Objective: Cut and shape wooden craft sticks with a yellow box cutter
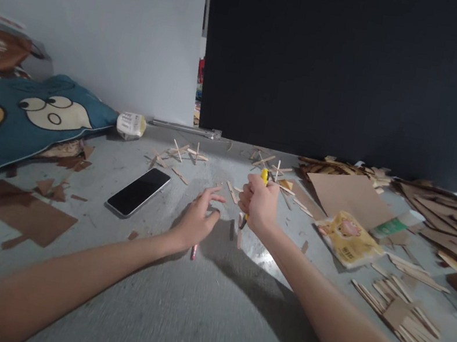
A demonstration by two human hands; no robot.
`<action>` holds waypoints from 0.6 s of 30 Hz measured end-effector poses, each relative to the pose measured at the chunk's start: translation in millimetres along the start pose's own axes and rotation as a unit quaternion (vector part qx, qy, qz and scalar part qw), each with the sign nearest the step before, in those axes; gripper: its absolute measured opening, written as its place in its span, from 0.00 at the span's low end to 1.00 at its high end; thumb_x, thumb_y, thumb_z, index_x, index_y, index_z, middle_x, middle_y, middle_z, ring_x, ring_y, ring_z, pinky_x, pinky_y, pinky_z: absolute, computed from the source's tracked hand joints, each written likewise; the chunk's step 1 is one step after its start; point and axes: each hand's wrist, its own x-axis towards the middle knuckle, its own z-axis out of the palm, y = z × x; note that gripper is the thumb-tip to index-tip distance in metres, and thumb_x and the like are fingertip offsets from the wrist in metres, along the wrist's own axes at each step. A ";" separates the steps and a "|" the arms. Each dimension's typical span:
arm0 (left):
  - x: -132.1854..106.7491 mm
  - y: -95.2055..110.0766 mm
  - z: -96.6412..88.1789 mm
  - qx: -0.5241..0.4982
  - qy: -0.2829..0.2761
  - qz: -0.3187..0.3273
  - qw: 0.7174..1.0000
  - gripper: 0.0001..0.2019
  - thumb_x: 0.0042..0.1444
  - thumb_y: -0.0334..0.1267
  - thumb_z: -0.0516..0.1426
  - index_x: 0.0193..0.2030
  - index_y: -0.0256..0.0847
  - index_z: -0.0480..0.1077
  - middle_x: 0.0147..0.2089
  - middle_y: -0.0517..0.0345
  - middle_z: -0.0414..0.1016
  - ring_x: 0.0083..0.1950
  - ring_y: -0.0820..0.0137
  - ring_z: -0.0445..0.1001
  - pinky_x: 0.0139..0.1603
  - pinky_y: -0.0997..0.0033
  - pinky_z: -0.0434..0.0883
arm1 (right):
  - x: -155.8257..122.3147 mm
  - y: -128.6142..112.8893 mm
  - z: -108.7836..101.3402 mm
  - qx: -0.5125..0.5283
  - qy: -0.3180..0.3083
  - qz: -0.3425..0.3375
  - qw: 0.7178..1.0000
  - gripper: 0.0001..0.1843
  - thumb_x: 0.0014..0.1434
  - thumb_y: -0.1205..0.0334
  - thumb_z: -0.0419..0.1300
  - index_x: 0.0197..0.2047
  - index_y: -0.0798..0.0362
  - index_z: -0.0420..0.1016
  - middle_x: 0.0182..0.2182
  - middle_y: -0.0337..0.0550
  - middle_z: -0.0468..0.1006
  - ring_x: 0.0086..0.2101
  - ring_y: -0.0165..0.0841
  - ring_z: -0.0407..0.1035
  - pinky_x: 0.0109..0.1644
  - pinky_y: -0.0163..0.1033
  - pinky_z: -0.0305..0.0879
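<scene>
From between the left hand [197, 218] and right hand [261, 203], bare bench [194, 312] opens toward six o'clock. A phone [138, 192] blocks nine, crossed sticks [178, 151] ten, a yellow packet [348, 239] three; a dark panel [361, 70] walls off one. Behind the right hand, partly hidden, clearance seems tight.

Yellow tool [264, 175], seemingly upright, beside stick [239, 238]

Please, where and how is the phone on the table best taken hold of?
Probably by both long edges of the phone, near the middle, from above and the right: it lies flat, screen up; the left hand is on that side.
</scene>
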 end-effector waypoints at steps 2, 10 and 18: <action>-0.4 0.9 0.3 -0.002 0.008 -0.003 1.000 0.23 0.59 0.28 0.52 0.62 0.43 0.62 0.59 0.49 0.78 0.61 0.61 0.74 0.66 0.53 0.65 | -0.8 3.5 0.6 -0.005 0.000 0.005 1.000 0.22 0.46 0.61 0.60 0.20 0.44 0.44 0.13 0.23 0.43 0.14 0.21 0.37 0.14 0.31 0.35; 0.2 0.7 0.5 0.002 0.026 -0.026 0.999 0.20 0.59 0.27 0.53 0.57 0.44 0.63 0.55 0.51 0.79 0.53 0.63 0.76 0.61 0.54 0.68 | -4.6 4.6 0.9 -0.008 -0.023 -0.009 1.000 0.23 0.47 0.60 0.61 0.20 0.45 0.44 0.13 0.23 0.44 0.14 0.20 0.38 0.15 0.31 0.37; 1.7 -0.1 0.7 0.006 0.026 -0.020 0.999 0.17 0.57 0.24 0.52 0.50 0.43 0.70 0.51 0.51 0.80 0.55 0.62 0.77 0.60 0.56 0.70 | -9.8 0.4 0.1 0.004 -0.042 -0.011 0.999 0.25 0.47 0.59 0.62 0.20 0.45 0.44 0.12 0.24 0.44 0.14 0.21 0.37 0.15 0.32 0.35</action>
